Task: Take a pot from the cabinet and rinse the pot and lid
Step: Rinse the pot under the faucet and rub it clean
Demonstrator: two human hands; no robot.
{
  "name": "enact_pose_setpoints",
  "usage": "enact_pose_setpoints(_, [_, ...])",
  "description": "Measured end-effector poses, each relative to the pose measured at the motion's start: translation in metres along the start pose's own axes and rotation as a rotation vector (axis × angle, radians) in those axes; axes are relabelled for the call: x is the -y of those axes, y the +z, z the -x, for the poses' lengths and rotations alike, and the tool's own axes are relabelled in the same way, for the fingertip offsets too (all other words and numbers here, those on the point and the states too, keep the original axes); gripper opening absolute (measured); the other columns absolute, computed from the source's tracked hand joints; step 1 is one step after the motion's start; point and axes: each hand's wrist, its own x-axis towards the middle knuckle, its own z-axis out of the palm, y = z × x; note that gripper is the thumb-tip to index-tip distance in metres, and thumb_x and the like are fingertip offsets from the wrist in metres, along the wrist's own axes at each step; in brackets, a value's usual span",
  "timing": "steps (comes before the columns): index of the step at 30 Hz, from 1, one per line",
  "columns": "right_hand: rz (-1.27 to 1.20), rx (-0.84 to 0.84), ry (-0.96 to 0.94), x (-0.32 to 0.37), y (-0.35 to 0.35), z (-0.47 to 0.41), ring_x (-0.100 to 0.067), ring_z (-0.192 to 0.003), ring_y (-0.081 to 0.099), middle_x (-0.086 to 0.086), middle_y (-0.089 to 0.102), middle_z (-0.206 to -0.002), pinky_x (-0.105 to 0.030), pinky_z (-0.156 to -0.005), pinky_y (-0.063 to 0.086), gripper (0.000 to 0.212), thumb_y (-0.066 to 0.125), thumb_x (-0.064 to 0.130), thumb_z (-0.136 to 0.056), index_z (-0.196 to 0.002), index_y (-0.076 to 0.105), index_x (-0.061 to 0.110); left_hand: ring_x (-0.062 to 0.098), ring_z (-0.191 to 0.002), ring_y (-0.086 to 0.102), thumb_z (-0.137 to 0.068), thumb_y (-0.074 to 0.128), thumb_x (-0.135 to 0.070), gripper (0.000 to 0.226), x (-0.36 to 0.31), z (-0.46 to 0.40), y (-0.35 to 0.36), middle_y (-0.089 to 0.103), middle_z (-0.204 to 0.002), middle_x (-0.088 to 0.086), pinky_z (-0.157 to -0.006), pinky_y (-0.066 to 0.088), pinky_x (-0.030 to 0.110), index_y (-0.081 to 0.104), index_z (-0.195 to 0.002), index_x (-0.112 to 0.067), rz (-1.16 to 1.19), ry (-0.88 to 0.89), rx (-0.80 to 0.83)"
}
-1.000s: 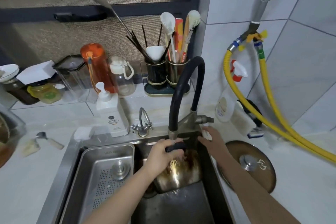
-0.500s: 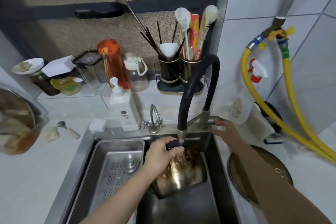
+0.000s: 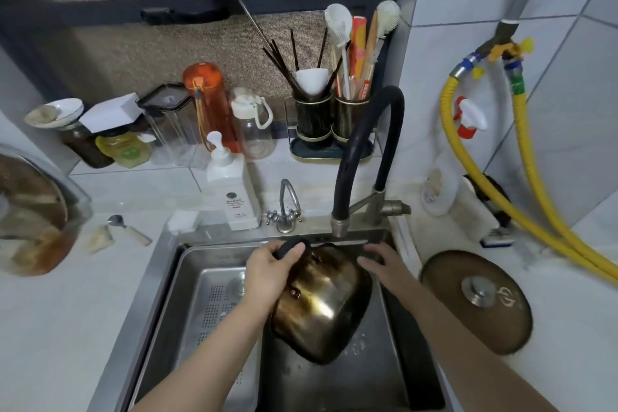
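Holding the pot [image 3: 321,301] by its black handle [image 3: 291,246], your left hand [image 3: 271,273] is curling round that grip and keeping the pot tipped up over the sink [image 3: 334,388], under the black faucet spout [image 3: 339,227]. You're showing its outer wall and base to the camera, mouth facing away and down toward the back of the basin. No water stream is showing at the spout, though it's blurry there.

Your right hand [image 3: 381,261] is sitting just right of the pot, fingers straight and loose, gripping nothing. Whether the fingertips are touching the pot's rim or the second handle there, you can't tell; that spot is dark and smeared.

The key relation: the pot's axis is running from the upper-left handle down toward you, and the free side lies directly left of your right hand, so the right hand is the nearer one for steadying or rubbing that far wall.

The lid [image 3: 475,301] is lying knob-up on the counter [image 3: 568,361], right of the sink and well apart from the pot, just behind your right forearm. It's looking like the right hand's job next, probably after the pot rinse.
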Motion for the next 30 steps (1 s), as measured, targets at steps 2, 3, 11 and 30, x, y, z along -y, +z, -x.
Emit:
enact_pose_setpoints(2, [-0.103,0.027,0.059,0.002,0.016,0.021,-0.014,-0.117,0.048,-0.005,0.049,-0.132,-0.026,-0.096,0.035,0.042,0.056,0.035,-0.091,-0.128,0.051,0.016,0.023,-0.075,0.07,-0.074,0.076,-0.039,0.022,0.001,0.001,-0.009,0.074,-0.072,0.002,-0.075,0.057,0.039,0.072,-0.075,-0.018,0.09,-0.064,-0.044])
enact_pose_setpoints(3, [-0.177,0.024,0.094,0.004,0.023,0.03,-0.014,-0.117,0.049,-0.005,0.05,-0.132,-0.027,-0.097,0.036,0.044,0.055,0.038,-0.091,-0.129,0.051,0.017,0.023,-0.071,0.07,-0.074,0.076,-0.036,0.022,0.001,0.001,-0.014,0.073,-0.069,0.002,-0.07,0.056,0.036,0.072,-0.074,-0.015,0.128,-0.092,-0.062])
enact_pose_setpoints(11, [-0.497,0.079,0.146,0.008,0.06,0.083,-0.017,-0.129,0.038,0.011,0.045,-0.135,-0.045,-0.109,0.033,0.043,0.049,0.048,-0.088,-0.13,0.039,0.043,0.021,-0.041,0.051,-0.081,0.072,-0.014,0.02,-0.001,0.007,-0.046,0.061,-0.059,0.012,-0.031,0.039,0.016,0.061,-0.068,-0.003,0.465,-0.312,-0.093])
enact_pose_setpoints(30, [-0.489,-0.209,0.052,0.028,0.077,0.11,-0.026,-0.129,0.041,-0.004,0.039,-0.146,-0.051,-0.109,0.034,0.109,0.073,0.062,-0.054,-0.146,0.023,0.034,0.022,-0.06,0.06,-0.077,0.076,-0.021,0.023,-0.005,0.011,-0.069,0.065,-0.074,0.012,-0.053,0.051,0.029,0.06,-0.074,-0.005,0.555,-0.347,0.045])
